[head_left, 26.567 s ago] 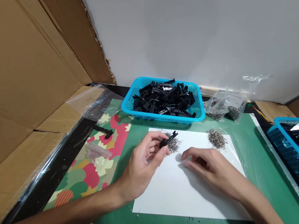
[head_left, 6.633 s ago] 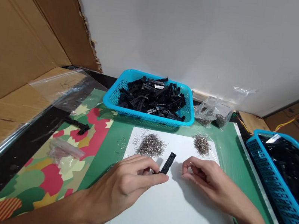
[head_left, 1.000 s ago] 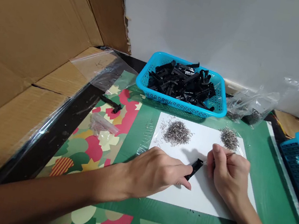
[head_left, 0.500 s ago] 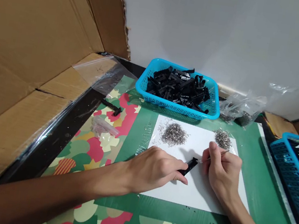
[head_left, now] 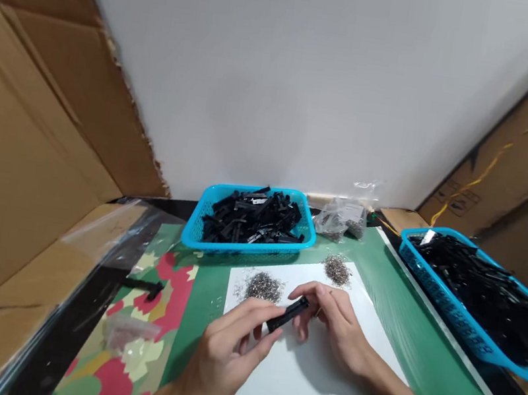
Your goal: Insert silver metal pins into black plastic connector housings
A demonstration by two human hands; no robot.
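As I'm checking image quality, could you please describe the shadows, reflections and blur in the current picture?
Head view: a soft shadow lies on the white paper below the right hand; head view: pale reflections streak the clear plastic at left; head view: pieces in the left metal pile blur together.

The black part (head_left: 286,316) looks like smooth, faintly glossy plastic, the blue baskets (head_left: 246,248) shinier plastic, the heaped bits (head_left: 263,288) glinting metal, the sheet (head_left: 298,390) matt paper, the cardboard (head_left: 18,132) dull, rough-edged.
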